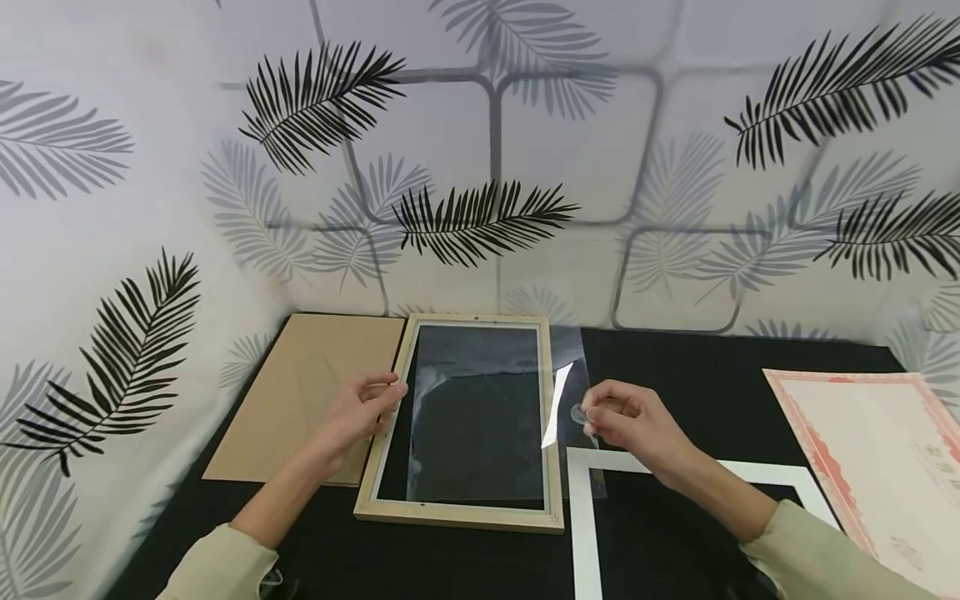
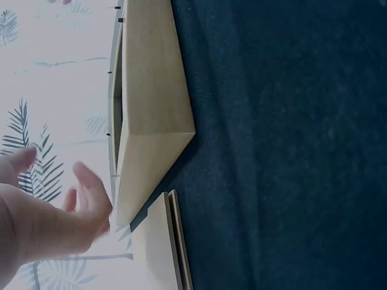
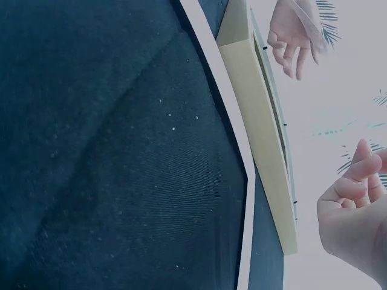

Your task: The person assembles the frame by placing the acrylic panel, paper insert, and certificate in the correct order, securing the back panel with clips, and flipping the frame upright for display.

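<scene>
With the grip of my right hand (image 1: 633, 421) I am pinching a small clear round tab (image 1: 578, 414) by the right side of the clear plastic sheet (image 1: 495, 400); whether the two are joined, I cannot tell. My left hand (image 1: 363, 408) is waiting near the left rail of the wooden picture frame (image 1: 457, 517), its grip released, fingers loosely bent. In my judgement, this step is asking for a slow and even motion, because such thin plastic is probably creasing easily; the left hand could be steadying the rail. The sheet is spanning the frame's opening and is extending beyond its right rail, toward the white mat (image 1: 585, 533). It is looking transparent, showing a bright reflection on the right and whitish haze along its left side.
</scene>
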Demonstrator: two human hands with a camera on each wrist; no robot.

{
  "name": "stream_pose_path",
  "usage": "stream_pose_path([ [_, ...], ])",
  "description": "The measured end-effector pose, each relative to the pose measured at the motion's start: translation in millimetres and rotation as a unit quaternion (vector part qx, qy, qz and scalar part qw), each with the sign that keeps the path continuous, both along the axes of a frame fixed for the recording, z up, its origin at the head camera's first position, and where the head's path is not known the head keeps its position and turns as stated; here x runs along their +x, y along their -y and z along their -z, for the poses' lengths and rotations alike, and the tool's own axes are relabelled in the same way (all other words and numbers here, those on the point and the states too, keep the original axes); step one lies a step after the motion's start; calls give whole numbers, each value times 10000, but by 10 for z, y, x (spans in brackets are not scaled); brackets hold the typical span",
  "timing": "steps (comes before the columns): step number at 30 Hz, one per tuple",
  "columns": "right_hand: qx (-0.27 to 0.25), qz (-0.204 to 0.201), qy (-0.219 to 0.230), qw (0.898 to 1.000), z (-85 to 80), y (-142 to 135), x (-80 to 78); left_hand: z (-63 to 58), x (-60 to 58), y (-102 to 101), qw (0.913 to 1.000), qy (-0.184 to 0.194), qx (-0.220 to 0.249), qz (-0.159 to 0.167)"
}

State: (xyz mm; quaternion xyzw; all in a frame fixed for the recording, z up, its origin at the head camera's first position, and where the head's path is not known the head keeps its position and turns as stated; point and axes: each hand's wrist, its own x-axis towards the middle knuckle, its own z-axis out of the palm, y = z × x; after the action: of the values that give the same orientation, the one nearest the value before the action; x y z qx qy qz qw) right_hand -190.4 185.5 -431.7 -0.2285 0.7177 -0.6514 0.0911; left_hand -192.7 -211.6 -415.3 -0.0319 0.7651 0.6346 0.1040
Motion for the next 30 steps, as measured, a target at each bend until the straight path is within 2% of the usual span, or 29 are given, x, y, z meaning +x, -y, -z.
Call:
stream_pose_path([
  [4, -112, -9, 240, 9996, 6, 19, -7, 44, 24, -8, 9993, -192, -97, 297],
  [8, -31, 55, 385, 9992, 13, 26, 11, 67, 51, -25, 9980, -524, -159, 326],
  [12, -77, 43, 469, 9989, 17, 26, 30, 57, 52, -27, 9991, -304, -75, 301],
  [16, -250, -94, 566, 9980, 25, 54, 33, 40, 55, -41, 9987, -85, 59, 502],
  [18, -288, -152, 661, 9973, 40, 72, 43, 43, 62, -58, 9979, -146, 186, 596],
  [23, -68, -378, 995, 9943, 51, 56, 58, 66, 73, -67, 9966, -476, 323, 590],
  [30, 51, -892, 1140, 9895, 0, -54, -85, 41, 56, -52, 9958, -622, 154, 657],
])
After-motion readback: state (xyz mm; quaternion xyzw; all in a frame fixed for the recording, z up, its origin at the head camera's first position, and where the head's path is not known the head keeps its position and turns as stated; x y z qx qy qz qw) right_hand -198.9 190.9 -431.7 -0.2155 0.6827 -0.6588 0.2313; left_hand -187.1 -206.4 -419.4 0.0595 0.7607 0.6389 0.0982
